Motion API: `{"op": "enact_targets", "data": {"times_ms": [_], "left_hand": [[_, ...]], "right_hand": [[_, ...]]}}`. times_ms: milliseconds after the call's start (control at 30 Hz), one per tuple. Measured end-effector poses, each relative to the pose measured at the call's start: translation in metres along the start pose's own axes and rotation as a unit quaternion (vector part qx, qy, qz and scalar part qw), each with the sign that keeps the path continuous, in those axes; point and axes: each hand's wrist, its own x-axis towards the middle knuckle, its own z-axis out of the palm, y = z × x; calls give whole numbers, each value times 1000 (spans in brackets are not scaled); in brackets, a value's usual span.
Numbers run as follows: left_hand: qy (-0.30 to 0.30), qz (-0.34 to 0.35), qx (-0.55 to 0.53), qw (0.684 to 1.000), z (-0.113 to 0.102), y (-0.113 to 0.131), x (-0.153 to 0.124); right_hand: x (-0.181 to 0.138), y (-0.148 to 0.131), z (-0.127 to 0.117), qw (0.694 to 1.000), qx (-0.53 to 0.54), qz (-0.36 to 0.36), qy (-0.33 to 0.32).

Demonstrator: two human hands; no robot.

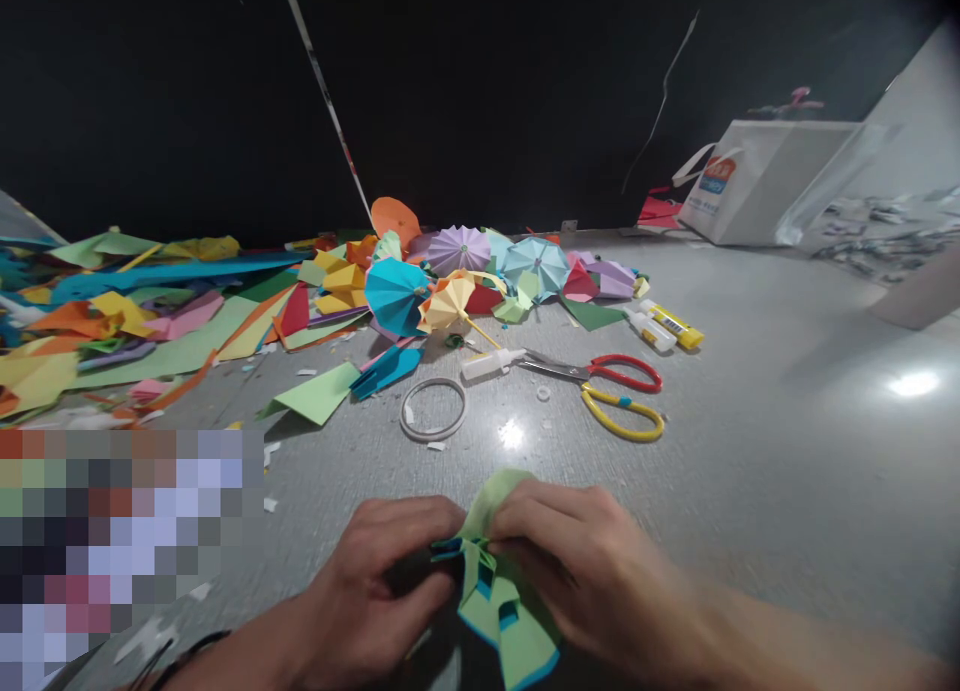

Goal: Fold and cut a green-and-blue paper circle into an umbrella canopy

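Head view, read left to right. Upper left of the frame: a loose heap of coloured paper offcuts (pixel 150 311) is spread over a grey, speckled table (pixel 750 421), with small white scraps scattered around it. Lower left of the frame is blurred out and cannot be read. A pale green sheet (pixel 319 393) lies flat towards centre, and a clear tape ring (pixel 409 426) is seen just beside it. Behind these, a cluster of finished paper umbrellas (pixel 457 249) is gathered at the table's far edge.

Bottom centre: the left hand (pixel 375 581) is curled, thumb and fingers pinched on a pleated green paper with blue edging (pixel 502 611). The right hand (pixel 570 561) is closed over the same paper from the other side, fingertips meeting the left.

Right of centre: scissors (pixel 581 376) with red and yellow handles, blades parted, and glue sticks (pixel 675 326) are noted. Upper right: a white bag (pixel 757 176) stands against a black backdrop (pixel 487 91). Lamp glare is reflected on the table.
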Motion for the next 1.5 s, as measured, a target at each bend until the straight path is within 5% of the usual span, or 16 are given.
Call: {"op": "enact_targets", "data": {"times_ms": [267,500,833,1500], "left_hand": [[-7,32,-47,998,-4,-4,0],[4,21,-44,999,-1,-3,0],[23,17,-63,998,-3,-6,0],[-11,43,-6,999,-2,-4,-3]], "right_hand": [[3,-9,-15,997,-1,36,-68],[1,-6,-12,996,-33,44,-67],[-4,-6,-8,993,-108,27,-37],[-3,-4,-3,949,-282,-55,-126]]}}
